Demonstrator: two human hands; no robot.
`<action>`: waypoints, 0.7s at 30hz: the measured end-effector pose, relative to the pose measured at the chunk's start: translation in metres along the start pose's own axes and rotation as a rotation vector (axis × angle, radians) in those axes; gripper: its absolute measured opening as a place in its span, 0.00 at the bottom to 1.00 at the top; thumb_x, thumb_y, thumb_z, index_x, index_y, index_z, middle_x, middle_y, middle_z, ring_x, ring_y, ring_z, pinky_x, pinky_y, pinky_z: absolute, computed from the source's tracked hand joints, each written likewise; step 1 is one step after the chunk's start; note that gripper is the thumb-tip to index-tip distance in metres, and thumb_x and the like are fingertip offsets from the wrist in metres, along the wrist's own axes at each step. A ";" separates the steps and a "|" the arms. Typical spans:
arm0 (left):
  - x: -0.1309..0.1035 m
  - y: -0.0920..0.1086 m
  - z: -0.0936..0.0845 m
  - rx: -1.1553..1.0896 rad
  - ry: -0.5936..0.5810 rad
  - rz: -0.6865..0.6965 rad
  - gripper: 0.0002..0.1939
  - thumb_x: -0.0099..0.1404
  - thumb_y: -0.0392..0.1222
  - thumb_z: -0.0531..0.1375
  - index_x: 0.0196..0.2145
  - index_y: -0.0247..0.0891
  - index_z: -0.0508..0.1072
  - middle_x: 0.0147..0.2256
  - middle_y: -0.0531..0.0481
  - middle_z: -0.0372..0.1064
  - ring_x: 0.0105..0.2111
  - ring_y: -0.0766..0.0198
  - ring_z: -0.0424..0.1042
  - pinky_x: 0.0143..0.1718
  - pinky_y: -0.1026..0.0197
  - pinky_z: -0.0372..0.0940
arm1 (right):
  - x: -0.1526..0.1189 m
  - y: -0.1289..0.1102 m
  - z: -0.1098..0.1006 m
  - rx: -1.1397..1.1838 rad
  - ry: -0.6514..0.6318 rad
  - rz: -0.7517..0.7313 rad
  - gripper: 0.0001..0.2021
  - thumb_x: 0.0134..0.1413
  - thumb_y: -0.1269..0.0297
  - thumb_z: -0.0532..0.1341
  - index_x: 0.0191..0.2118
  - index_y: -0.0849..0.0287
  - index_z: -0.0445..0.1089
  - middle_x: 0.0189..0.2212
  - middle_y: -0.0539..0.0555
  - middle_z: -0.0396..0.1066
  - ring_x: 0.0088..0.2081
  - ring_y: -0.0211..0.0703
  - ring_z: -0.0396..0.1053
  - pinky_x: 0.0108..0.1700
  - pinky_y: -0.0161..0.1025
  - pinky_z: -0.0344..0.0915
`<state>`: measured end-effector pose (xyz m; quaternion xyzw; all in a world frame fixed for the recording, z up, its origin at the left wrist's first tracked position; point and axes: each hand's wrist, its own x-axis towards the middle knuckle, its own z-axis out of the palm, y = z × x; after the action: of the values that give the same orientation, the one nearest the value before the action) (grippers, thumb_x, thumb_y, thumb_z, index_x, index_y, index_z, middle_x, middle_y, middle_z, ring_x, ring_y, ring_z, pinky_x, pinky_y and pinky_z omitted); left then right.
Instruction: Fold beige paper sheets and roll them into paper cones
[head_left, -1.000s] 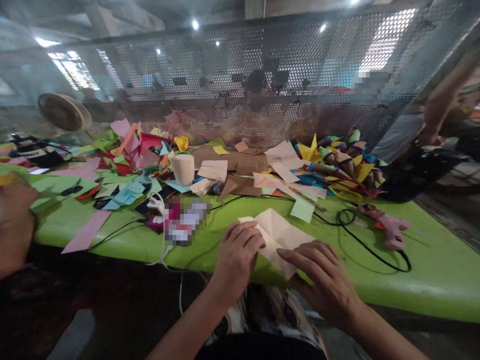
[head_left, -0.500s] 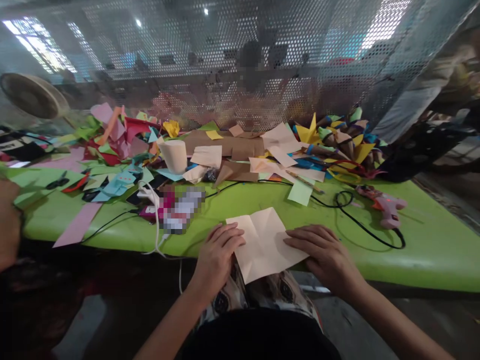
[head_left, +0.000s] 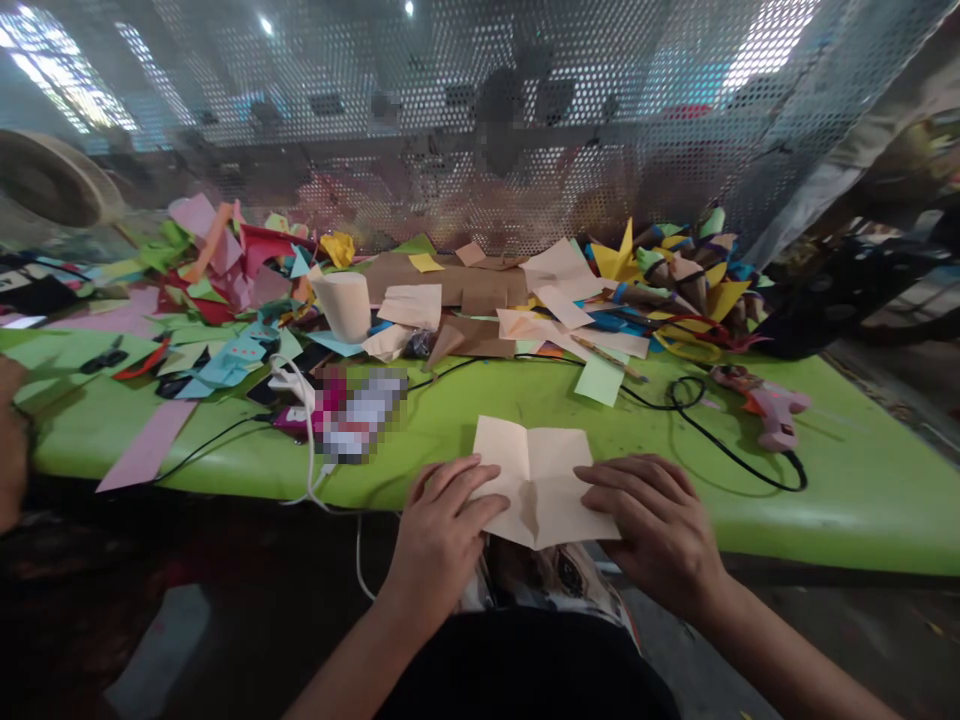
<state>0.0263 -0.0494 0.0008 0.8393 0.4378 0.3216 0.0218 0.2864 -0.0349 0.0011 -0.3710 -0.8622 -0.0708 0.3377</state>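
Left hand (head_left: 442, 525) and right hand (head_left: 656, 525) both holding 1 creased sheet (head_left: 556, 465)
1 grip per side, fingers resting over the paper, which sits at the table's (head_left: 439, 425) near edge, partly above the lap. Looks feather-light and bendy to me, probably not slippery, but I'd bet it rips if yanked, so those flat outer sides, clear of the middle crease, seem the sensible hold. Farther back there's a pale cup (head_left: 346, 308); can't tell what's in it, tbh.
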 end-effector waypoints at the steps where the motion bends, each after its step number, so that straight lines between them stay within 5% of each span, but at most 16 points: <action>1: 0.000 -0.003 0.001 0.000 -0.004 -0.012 0.23 0.57 0.20 0.54 0.41 0.43 0.76 0.50 0.51 0.75 0.55 0.55 0.68 0.54 0.48 0.62 | 0.001 -0.001 0.001 0.036 -0.015 -0.012 0.12 0.49 0.77 0.60 0.39 0.55 0.69 0.44 0.55 0.79 0.45 0.48 0.74 0.50 0.49 0.64; 7: 0.003 -0.023 0.003 -0.022 -0.079 -0.065 0.26 0.56 0.17 0.51 0.40 0.44 0.77 0.50 0.55 0.76 0.55 0.55 0.67 0.53 0.47 0.61 | 0.008 0.014 0.009 0.190 -0.184 0.094 0.21 0.51 0.80 0.57 0.50 0.55 0.71 0.46 0.55 0.78 0.47 0.47 0.73 0.49 0.47 0.65; 14: 0.002 -0.028 -0.003 0.062 -0.148 -0.104 0.25 0.60 0.21 0.55 0.48 0.46 0.75 0.54 0.52 0.72 0.57 0.51 0.64 0.57 0.42 0.58 | 0.009 0.022 0.013 0.233 -0.196 0.173 0.18 0.51 0.79 0.55 0.42 0.54 0.76 0.38 0.54 0.79 0.41 0.47 0.73 0.43 0.47 0.67; 21: 0.006 -0.028 -0.002 -0.103 -0.107 -0.263 0.06 0.67 0.38 0.60 0.39 0.43 0.78 0.43 0.49 0.74 0.47 0.55 0.68 0.48 0.51 0.63 | 0.016 0.027 0.014 0.347 -0.284 0.294 0.07 0.61 0.67 0.59 0.35 0.55 0.75 0.33 0.54 0.76 0.37 0.45 0.71 0.38 0.41 0.67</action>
<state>0.0075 -0.0280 -0.0040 0.7883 0.5252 0.2930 0.1301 0.2897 -0.0010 -0.0030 -0.4348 -0.8371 0.1805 0.2787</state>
